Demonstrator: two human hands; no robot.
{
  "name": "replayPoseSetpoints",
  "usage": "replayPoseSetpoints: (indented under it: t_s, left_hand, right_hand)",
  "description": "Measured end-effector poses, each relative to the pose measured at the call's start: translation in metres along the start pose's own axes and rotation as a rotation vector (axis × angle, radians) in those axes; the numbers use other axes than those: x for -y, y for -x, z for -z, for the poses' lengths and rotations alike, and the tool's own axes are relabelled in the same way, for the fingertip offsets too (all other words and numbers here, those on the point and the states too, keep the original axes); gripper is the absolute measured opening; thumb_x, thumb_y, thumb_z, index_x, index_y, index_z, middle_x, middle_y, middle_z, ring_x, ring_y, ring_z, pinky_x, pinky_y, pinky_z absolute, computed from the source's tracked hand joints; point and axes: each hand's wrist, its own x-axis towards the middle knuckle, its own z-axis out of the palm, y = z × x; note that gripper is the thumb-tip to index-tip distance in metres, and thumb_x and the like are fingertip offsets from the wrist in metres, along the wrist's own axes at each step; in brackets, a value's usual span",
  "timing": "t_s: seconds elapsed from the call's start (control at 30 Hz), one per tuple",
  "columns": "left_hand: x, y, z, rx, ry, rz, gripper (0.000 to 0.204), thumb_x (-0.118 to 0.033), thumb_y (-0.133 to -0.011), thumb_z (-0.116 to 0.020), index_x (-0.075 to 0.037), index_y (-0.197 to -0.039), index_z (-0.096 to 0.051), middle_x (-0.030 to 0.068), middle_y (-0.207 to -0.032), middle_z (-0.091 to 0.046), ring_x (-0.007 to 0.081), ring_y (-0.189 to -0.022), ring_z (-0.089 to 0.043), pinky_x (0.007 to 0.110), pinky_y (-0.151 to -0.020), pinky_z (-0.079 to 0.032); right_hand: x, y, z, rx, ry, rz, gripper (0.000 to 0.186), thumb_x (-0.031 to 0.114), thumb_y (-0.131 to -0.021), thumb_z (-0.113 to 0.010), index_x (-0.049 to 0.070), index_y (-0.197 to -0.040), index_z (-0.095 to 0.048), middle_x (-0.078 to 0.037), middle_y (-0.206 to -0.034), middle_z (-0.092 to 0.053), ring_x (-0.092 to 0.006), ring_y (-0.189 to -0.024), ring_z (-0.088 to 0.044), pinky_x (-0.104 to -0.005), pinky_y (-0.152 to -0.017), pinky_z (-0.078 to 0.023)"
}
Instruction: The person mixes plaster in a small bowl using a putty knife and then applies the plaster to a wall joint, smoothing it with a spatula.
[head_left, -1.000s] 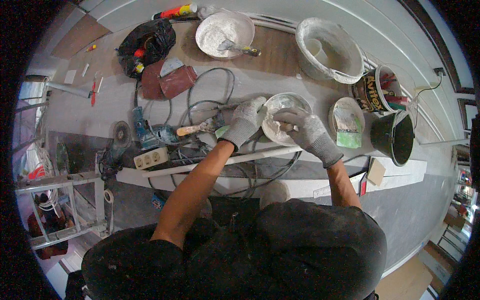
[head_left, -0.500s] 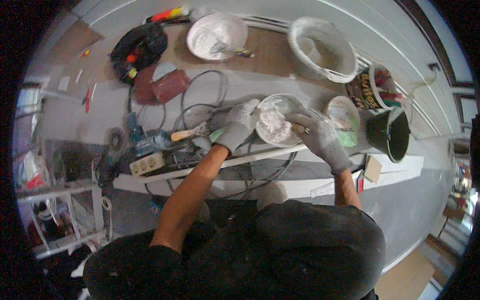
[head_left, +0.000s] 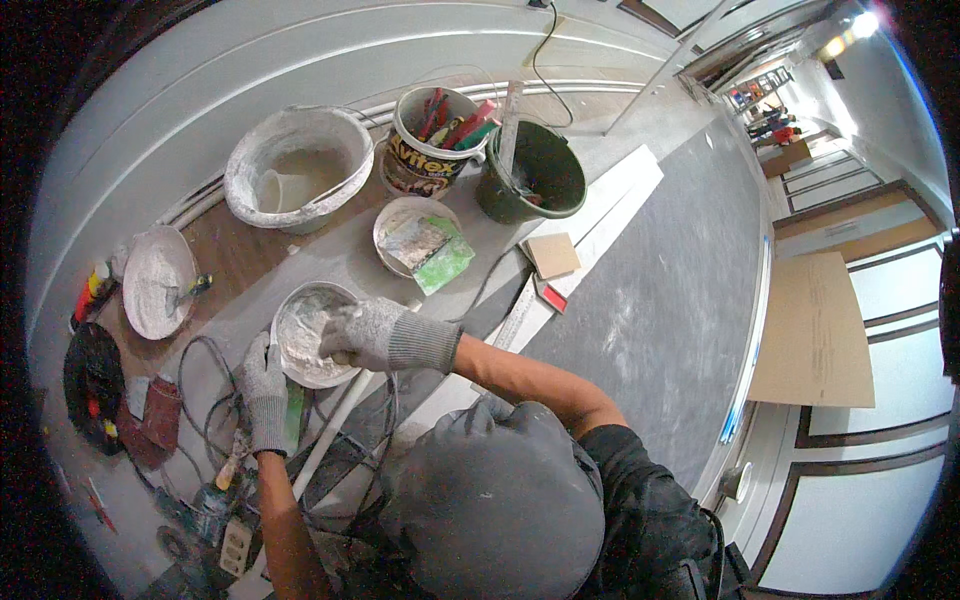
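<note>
The bowl [head_left: 320, 380] sat between left hand [head_left: 263, 388] at nine o'clock and right hand [head_left: 368, 336] curled at three; I couldn't tell if either grip pinched. It seemed stiff, light, best rim-held.

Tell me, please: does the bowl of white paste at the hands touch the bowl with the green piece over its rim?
Apart. The head view shows grey floor between the paste bowl and the bowl with the green piece.
</note>
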Motion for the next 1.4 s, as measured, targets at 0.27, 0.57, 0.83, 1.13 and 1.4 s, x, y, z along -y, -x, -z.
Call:
replayPoseSetpoints:
  t_s: [0.27,0.57,0.83,1.13,1.4]
  left_hand:
    - [-0.013,-0.001,0.004,0.122,0.056,0.086,0.034,-0.014,-0.104,-0.058,0.003,-0.132,-0.064,0.0237,-0.127,-0.07,0.0328,-0.114,-0.068,0.04,-0.1,-0.051]
    - [-0.017,0.001,0.002,0.076,0.106,0.045,0.031,-0.018,-0.105,-0.058,0.002,-0.127,-0.066,0.0201,-0.118,-0.072,0.0303,-0.109,-0.069,0.041,-0.097,-0.052]
    - [-0.002,0.001,-0.007,-0.024,0.037,0.049,0.031,-0.017,-0.105,-0.057,0.001,-0.127,-0.068,0.0195,-0.115,-0.074,0.0304,-0.108,-0.071,0.04,-0.098,-0.053]
    - [-0.033,0.008,0.005,-0.006,0.076,-0.034,0.036,-0.028,-0.103,-0.055,-0.005,-0.125,-0.07,0.0233,-0.124,-0.07,0.043,-0.115,-0.066,0.049,-0.098,-0.052]
    - [-0.028,0.011,0.004,-0.045,-0.11,0.089,0.033,-0.026,-0.099,-0.061,-0.007,-0.124,-0.072,0.0207,-0.118,-0.074,0.0389,-0.109,-0.071,0.044,-0.092,-0.056]
  right_hand:
    - [-0.007,0.004,-0.018,-0.011,0.146,-0.067,0.025,0.022,-0.092,-0.067,0.015,-0.115,-0.072,-0.008,-0.118,-0.07,-0.0301,-0.116,-0.066,-0.0471,-0.095,-0.055]
    - [0.001,-0.015,-0.02,-0.161,0.173,0.06,0.025,0.025,-0.092,-0.068,0.016,-0.116,-0.071,-0.007,-0.119,-0.068,-0.03,-0.118,-0.065,-0.0475,-0.1,-0.053]
    - [0.01,-0.018,-0.032,-0.019,0.18,0.152,0.028,0.02,-0.087,-0.07,0.017,-0.115,-0.072,-0.005,-0.121,-0.069,-0.0279,-0.113,-0.067,-0.0462,-0.094,-0.055]
    - [0.005,-0.032,-0.02,-0.083,0.186,0.101,0.035,0.022,-0.093,-0.069,0.016,-0.128,-0.069,-0.006,-0.133,-0.066,-0.0316,-0.125,-0.062,-0.048,-0.107,-0.05]
    - [0.02,-0.014,-0.019,0.13,0.12,0.131,0.029,0.02,-0.094,-0.069,0.015,-0.122,-0.071,-0.006,-0.132,-0.069,-0.0313,-0.122,-0.065,-0.0462,-0.103,-0.053]
